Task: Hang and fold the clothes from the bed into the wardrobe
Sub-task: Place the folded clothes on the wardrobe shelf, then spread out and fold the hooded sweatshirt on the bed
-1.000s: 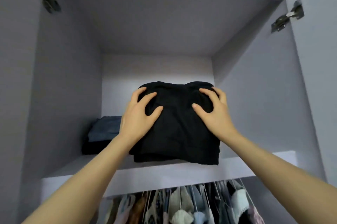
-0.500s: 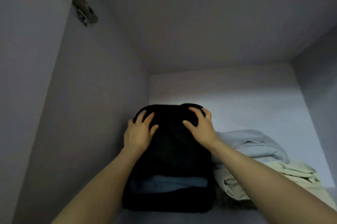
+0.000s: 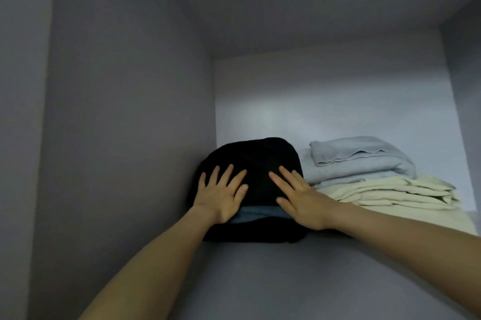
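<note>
Seating folded black garment (image 3: pixel 256 163) on shelf stack, against wardrobe wall (image 3: pixel 130 124).
Left hand (image 3: pixel 221 196) and right hand (image 3: pixel 303 201) pressing flat, fingers spread, gripping nothing; next, likely lifting off clean.

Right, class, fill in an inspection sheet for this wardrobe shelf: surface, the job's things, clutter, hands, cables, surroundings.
Surface: grey wardrobe shelf, bare at the front.
Job's things: folded black garment on top of a stack in the left back corner, a blue layer and more black cloth under it.
Clutter: folded pale blue jumper on folded cream clothes, right of the stack.
Hands: left hand and right hand both flat on the black garment, fingers straight.
Cables: nothing seen.
Surroundings: grey side wall, lighter back wall.
</note>
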`<state>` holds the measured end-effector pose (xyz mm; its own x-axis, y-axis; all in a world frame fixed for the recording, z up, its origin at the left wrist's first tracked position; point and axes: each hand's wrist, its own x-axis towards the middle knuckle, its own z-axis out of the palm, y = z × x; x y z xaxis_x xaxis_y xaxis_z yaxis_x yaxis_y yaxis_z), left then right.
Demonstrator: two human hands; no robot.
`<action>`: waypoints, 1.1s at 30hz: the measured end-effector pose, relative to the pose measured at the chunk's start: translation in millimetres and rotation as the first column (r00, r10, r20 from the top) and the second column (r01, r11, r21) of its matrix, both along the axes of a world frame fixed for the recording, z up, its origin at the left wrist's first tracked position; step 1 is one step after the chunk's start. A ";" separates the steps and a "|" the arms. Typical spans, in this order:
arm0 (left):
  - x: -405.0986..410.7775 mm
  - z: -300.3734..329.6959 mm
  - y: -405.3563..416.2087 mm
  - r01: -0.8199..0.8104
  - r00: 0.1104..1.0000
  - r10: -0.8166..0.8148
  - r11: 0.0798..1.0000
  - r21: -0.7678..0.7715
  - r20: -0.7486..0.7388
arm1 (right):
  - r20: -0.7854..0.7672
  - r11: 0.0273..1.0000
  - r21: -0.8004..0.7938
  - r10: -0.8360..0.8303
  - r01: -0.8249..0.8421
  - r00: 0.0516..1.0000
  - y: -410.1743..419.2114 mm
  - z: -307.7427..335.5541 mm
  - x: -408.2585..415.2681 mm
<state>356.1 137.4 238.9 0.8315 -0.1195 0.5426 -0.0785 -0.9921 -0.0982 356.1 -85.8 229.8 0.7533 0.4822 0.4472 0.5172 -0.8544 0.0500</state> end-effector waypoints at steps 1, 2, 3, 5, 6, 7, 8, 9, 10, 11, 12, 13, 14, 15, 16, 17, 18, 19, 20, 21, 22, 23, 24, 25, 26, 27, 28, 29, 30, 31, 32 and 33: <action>-2.8 5.8 -1.5 -0.025 0.998 0.024 1.000 -0.015 -0.055 | -0.041 1.000 0.008 -0.014 0.014 0.999 3.4 5.8 -1.8; -7.3 13.1 -3.3 -0.050 0.994 0.046 0.998 -0.030 -0.100 | -0.069 0.999 -0.001 -0.037 0.037 0.997 6.9 13.4 -3.8; -17.6 20.3 -7.3 -0.080 0.990 0.073 0.996 -0.050 -0.123 | -0.082 0.998 -0.019 -0.063 0.061 0.995 8.1 20.6 -10.3; -41.4 28.2 -13.3 -0.102 0.993 0.095 0.989 -0.110 -0.069 | -0.062 0.996 -0.025 -0.086 0.085 0.994 9.9 30.7 -25.0; -59.2 27.5 -17.2 -0.105 0.994 0.103 0.985 -0.136 -0.019 | -0.040 0.998 -0.003 -0.068 0.068 0.997 8.0 32.0 -37.4; -78.3 25.6 -20.2 -0.100 0.994 0.106 0.982 -0.158 0.031 | -0.010 0.999 0.035 -0.033 0.034 0.999 6.9 32.6 -50.3; -100.0 19.8 -23.7 -0.094 0.990 0.111 0.979 -0.183 0.085 | 0.034 0.997 0.081 0.011 -0.014 0.999 6.6 30.0 -65.2; -121.2 12.7 -26.8 -0.083 0.983 0.114 0.974 -0.209 0.141 | 0.089 0.988 0.140 0.056 -0.068 0.994 6.4 26.5 -80.9; -144.7 2.9 -29.6 -0.073 0.971 0.123 0.968 -0.239 0.204 | 0.152 0.969 0.207 0.107 -0.137 0.983 6.7 21.4 -98.4; -171.7 -9.5 -32.3 -0.073 0.953 0.146 0.960 -0.269 0.264 | 0.219 0.942 0.257 0.162 -0.217 0.962 8.3 15.6 -118.5; -197.0 -24.5 -34.4 -0.066 0.933 0.165 0.952 -0.298 0.321 | 0.273 0.906 0.300 0.218 -0.298 0.937 10.9 7.0 -138.3; -220.1 -40.0 -37.0 -0.063 0.918 0.180 0.946 -0.318 0.353 | 0.309 0.859 0.349 0.270 -0.373 0.912 14.2 -2.6 -158.3; -247.5 -57.4 -38.1 -0.077 0.912 0.203 0.938 -0.338 0.356 | 0.314 0.798 0.408 0.334 -0.444 0.889 19.6 -15.6 -181.3; -279.0 -80.6 -37.6 -0.110 0.914 0.241 0.921 -0.373 0.326 | 0.299 0.717 0.481 0.406 -0.504 0.863 26.7 -35.0 -207.8; -304.5 -101.8 -35.8 -0.126 0.914 0.267 0.903 -0.411 0.306 | 0.303 0.628 0.550 0.463 -0.550 0.833 32.8 -51.8 -228.7; -332.3 -127.1 -34.4 -0.145 0.914 0.292 0.883 -0.447 0.280 | 0.298 0.550 0.606 0.513 -0.575 0.805 38.8 -73.2 -249.4; -359.3 -150.1 -34.6 -0.171 0.911 0.320 0.867 -0.469 0.259 | 0.295 0.483 0.642 0.561 -0.595 0.773 44.6 -95.5 -269.2; -395.5 -179.8 -32.6 -0.229 0.900 0.375 0.839 -0.493 0.220 | 0.273 0.452 0.655 0.606 -0.605 0.747 56.2 -124.9 -294.3; -424.5 -208.2 -34.2 -0.277 0.888 0.414 0.829 -0.486 0.199 | 0.246 0.436 0.665 0.638 -0.606 0.729 63.6 -153.7 -314.2; -442.0 -230.2 -36.1 -0.301 0.880 0.436 0.820 -0.487 0.189 | 0.224 0.435 0.666 0.659 -0.606 0.718 68.9 -176.7 -325.5; -489.7 -266.1 -35.9 -0.380 0.858 0.500 0.774 -0.507 0.120 | 0.152 0.422 0.686 0.714 -0.593 0.684 85.5 -215.7 -359.7; -506.3 -286.4 -39.4 -0.397 0.854 0.509 0.767 -0.504 0.103 | 0.099 0.432 0.697 0.733 -0.573 0.673 89.6 -239.0 -373.5; -533.6 -311.4 -39.4 -0.434 0.851 0.525 0.738 -0.517 0.034 | 0.026 0.456 0.692 0.759 -0.560 0.650 98.1 -267.3 -396.0; -581.4 -344.0 -42.3 -0.517 0.816 0.575 0.679 -0.521 -0.060 | -0.073 0.477 0.679 0.800 -0.558 0.595 109.2 -305.8 -435.4; -602.6 -362.2 -41.3 -0.547 0.802 0.585 0.643 -0.536 -0.116 | -0.126 0.493 0.659 0.817 -0.568 0.563 113.4 -329.3 -452.8; -647.1 -393.3 -41.8 -0.606 0.760 0.622 0.572 -0.553 -0.189 | -0.226 0.517 0.620 0.838 -0.590 0.498 118.7 -363.3 -491.6; -680.0 -412.2 -41.5 -0.660 0.712 0.653 0.497 -0.564 -0.258 | -0.310 0.524 0.599 0.849 -0.605 0.428 123.1 -389.7 -518.8; -719.2 -434.0 -39.7 -0.707 0.657 0.682 0.410 -0.576 -0.321 | -0.407 0.534 0.561 0.843 -0.632 0.351 128.8 -414.3 -552.4; -763.9 -453.7 -35.6 -0.765 0.576 0.716 0.304 -0.567 -0.394 | -0.501 0.536 0.542 0.825 -0.648 0.263 141.1 -436.7 -591.0; -804.5 -469.5 -33.8 -0.798 0.506 0.738 0.203 -0.568 -0.447 | -0.580 0.538 0.525 0.793 -0.659 0.186 152.1 -455.1 -626.4; -841.0 -482.6 -32.0 -0.822 0.439 0.752 0.115 -0.557 -0.492 | -0.635 0.534 0.502 0.761 -0.680 0.129 164.3 -467.9 -658.5; -878.5 -493.4 -31.4 -0.837 0.367 0.758 0.017 -0.547 -0.539 | -0.683 0.520 0.485 0.727 -0.703 0.067 178.1 -480.1 -691.9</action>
<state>-522.4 106.0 -254.5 0.1852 0.9821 -0.0354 0.8416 -0.1399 0.5216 -335.8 92.3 -250.3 0.0276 0.9989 -0.0367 0.6708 -0.0457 -0.7402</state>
